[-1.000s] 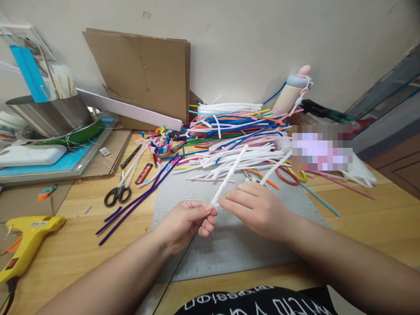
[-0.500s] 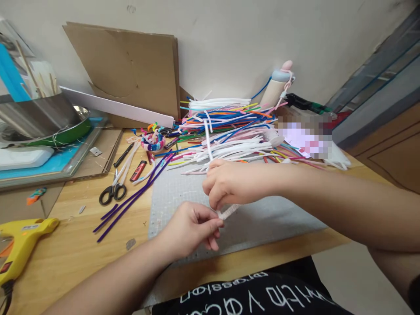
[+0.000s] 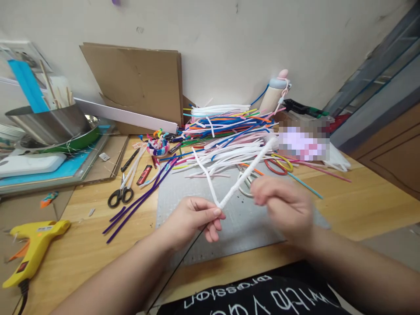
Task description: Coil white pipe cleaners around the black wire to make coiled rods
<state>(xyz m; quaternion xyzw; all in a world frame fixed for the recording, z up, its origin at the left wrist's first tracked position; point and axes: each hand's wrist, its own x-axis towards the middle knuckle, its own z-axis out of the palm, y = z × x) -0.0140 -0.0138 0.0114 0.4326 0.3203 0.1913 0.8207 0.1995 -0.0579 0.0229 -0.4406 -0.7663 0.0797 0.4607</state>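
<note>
My left hand (image 3: 197, 218) pinches the near ends of white pipe cleaners (image 3: 243, 173) above a grey cutting mat (image 3: 236, 223). From the pinch one thick twisted strand rises to the right and a thinner one rises to the left, making a V. My right hand (image 3: 285, 205) is just right of the strands, blurred by motion, with its fingers curled; whether it holds anything is unclear. Behind both lies a big heap of coloured pipe cleaners (image 3: 226, 127).
Black scissors (image 3: 120, 196), purple pipe cleaners (image 3: 138, 201) and a red lighter (image 3: 144, 174) lie left of the mat. A yellow glue gun (image 3: 34, 249) sits at the near left. Cardboard sheets (image 3: 138, 83) lean on the wall. A metal pot (image 3: 49, 122) stands far left.
My right hand has left the strands and swung down and right of them. The white pipe cleaners now stand in a V from my left hand's pinch.
</note>
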